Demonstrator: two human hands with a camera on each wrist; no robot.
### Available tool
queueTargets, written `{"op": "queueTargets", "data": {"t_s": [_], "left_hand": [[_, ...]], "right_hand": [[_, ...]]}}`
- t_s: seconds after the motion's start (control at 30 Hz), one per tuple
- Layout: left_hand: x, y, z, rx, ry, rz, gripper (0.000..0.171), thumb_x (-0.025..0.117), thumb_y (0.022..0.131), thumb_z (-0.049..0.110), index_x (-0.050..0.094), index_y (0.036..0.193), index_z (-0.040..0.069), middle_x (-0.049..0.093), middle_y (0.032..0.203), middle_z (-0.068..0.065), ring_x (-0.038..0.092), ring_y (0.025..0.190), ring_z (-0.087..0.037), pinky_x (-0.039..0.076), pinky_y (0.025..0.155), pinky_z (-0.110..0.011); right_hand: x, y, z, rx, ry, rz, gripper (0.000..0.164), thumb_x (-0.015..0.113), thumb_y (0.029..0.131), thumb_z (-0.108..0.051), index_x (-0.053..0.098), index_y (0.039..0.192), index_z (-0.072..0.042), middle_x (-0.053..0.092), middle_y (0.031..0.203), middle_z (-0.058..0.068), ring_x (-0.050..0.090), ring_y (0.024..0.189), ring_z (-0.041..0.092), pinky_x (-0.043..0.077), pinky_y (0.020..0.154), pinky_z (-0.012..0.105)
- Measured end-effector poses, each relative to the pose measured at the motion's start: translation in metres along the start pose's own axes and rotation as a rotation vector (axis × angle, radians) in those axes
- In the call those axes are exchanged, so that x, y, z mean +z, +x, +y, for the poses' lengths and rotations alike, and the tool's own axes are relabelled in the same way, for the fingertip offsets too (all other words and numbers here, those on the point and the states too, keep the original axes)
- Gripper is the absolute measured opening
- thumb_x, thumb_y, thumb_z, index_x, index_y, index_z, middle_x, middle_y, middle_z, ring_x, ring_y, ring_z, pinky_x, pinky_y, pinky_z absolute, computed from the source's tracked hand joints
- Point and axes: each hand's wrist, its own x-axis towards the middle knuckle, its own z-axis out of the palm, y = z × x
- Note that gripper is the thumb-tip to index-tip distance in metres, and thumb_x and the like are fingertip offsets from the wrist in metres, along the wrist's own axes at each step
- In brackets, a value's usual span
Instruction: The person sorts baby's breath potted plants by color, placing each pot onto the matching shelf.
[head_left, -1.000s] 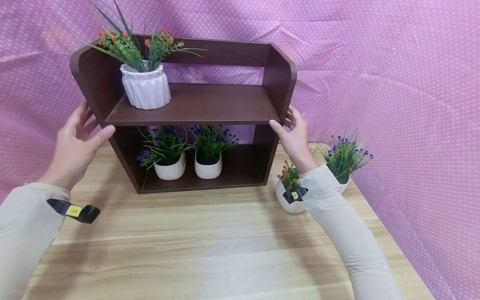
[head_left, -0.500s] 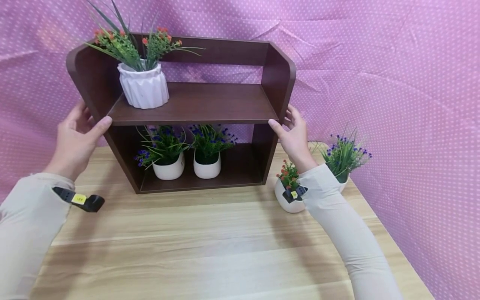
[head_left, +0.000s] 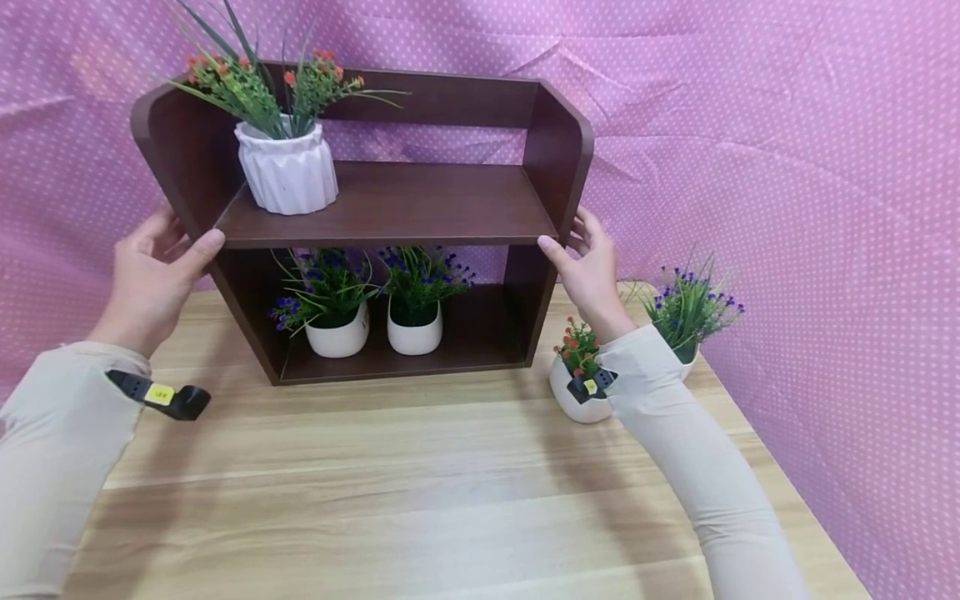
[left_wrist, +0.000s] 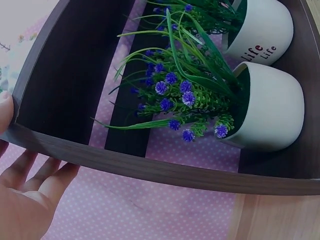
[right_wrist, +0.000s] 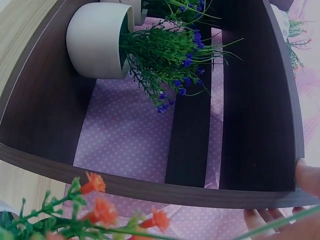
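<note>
Five potted plants [head_left: 288,171] [head_left: 333,317] [head_left: 416,312] [head_left: 577,371] [head_left: 688,310], one shelf unit [head_left: 427,204]

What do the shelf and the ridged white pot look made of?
Shelf: probably wood-look laminated board, dark brown and satin; fine grain shows along its edges. Ridged white pot: likely ceramic, satin, going by crisp folds and soft sheen, though plastic is possible.

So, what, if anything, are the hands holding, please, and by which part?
The brown shelf unit, by its two side panels, where the middle board meets them.
</note>
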Motion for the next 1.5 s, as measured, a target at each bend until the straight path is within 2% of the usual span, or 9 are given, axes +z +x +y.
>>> {"op": "queueTargets", "data": {"t_s": [0.17,0.37,0.6,0.77,0.97,1.23,1.37,1.5], "left_hand": [[0.001,-0.001,0.001,0.013,-0.005,0.0,0.058,0.07,0.084,0.0,0.054,0.137,0.015,0.057,0.134,-0.002,0.061,0.106,-0.006,0.055,0.067,-0.015],[0.001,-0.001,0.001,0.006,0.0,-0.009,0.059,0.07,0.084,0.001,0.053,0.138,0.017,0.056,0.135,-0.001,0.061,0.104,-0.005,0.056,0.061,-0.017],[0.0,-0.001,0.001,-0.004,0.019,-0.005,0.06,0.071,0.085,0.003,0.051,0.139,0.018,0.056,0.135,-0.001,0.061,0.101,-0.003,0.055,0.058,-0.016],[-0.001,-0.001,0.001,-0.007,0.003,-0.005,0.06,0.071,0.084,0.002,0.051,0.139,0.017,0.056,0.135,-0.002,0.062,0.102,-0.003,0.056,0.058,-0.017],[-0.002,0.0,0.001,-0.002,-0.019,-0.014,0.06,0.07,0.084,0.0,0.052,0.139,0.017,0.056,0.135,-0.002,0.062,0.103,-0.004,0.056,0.06,-0.017],[-0.003,-0.002,0.002,-0.025,0.009,0.001,0.061,0.071,0.084,0.003,0.051,0.14,0.018,0.053,0.139,-0.002,0.06,0.104,-0.004,0.056,0.058,-0.017],[-0.002,-0.002,0.002,-0.034,0.035,-0.006,0.063,0.071,0.085,0.004,0.049,0.141,0.02,0.049,0.143,-0.003,0.059,0.108,-0.005,0.055,0.059,-0.016],[-0.001,-0.001,0.001,-0.022,0.014,-0.009,0.062,0.071,0.085,0.003,0.049,0.141,0.018,0.052,0.14,-0.003,0.06,0.106,-0.005,0.056,0.059,-0.016]], "right_hand": [[0.0,0.0,0.0,0.008,-0.002,0.0,0.06,0.069,0.088,-0.007,0.043,0.142,-0.009,0.052,0.137,0.015,0.053,0.122,0.027,0.047,0.101,0.036],[-0.001,0.0,0.0,0.001,0.004,-0.005,0.06,0.068,0.088,-0.006,0.043,0.142,-0.008,0.052,0.138,0.016,0.053,0.123,0.028,0.043,0.105,0.037],[-0.01,-0.006,-0.007,0.019,-0.017,-0.069,0.062,0.066,0.09,-0.012,0.039,0.145,-0.006,0.046,0.143,0.017,0.045,0.131,0.026,0.036,0.111,0.035],[-0.027,-0.016,-0.014,0.033,-0.089,-0.115,0.063,0.064,0.093,-0.02,0.034,0.147,-0.007,0.043,0.146,0.015,0.041,0.135,0.024,0.034,0.112,0.034],[-0.055,-0.035,-0.018,0.015,-0.159,-0.122,0.064,0.062,0.094,-0.025,0.032,0.148,-0.007,0.04,0.148,0.013,0.038,0.137,0.024,0.029,0.115,0.036],[-0.085,-0.059,-0.009,0.041,-0.242,-0.129,0.065,0.061,0.095,-0.029,0.031,0.149,-0.01,0.036,0.151,0.013,0.033,0.139,0.028,0.031,0.113,0.044],[-0.099,-0.069,-0.004,0.037,-0.268,-0.106,0.064,0.061,0.095,-0.028,0.033,0.148,-0.009,0.037,0.15,0.014,0.034,0.138,0.028,0.032,0.113,0.039],[-0.111,-0.081,-0.003,0.018,-0.305,-0.083,0.062,0.061,0.095,-0.028,0.034,0.148,-0.009,0.037,0.15,0.014,0.035,0.138,0.027,0.033,0.113,0.035]]}}
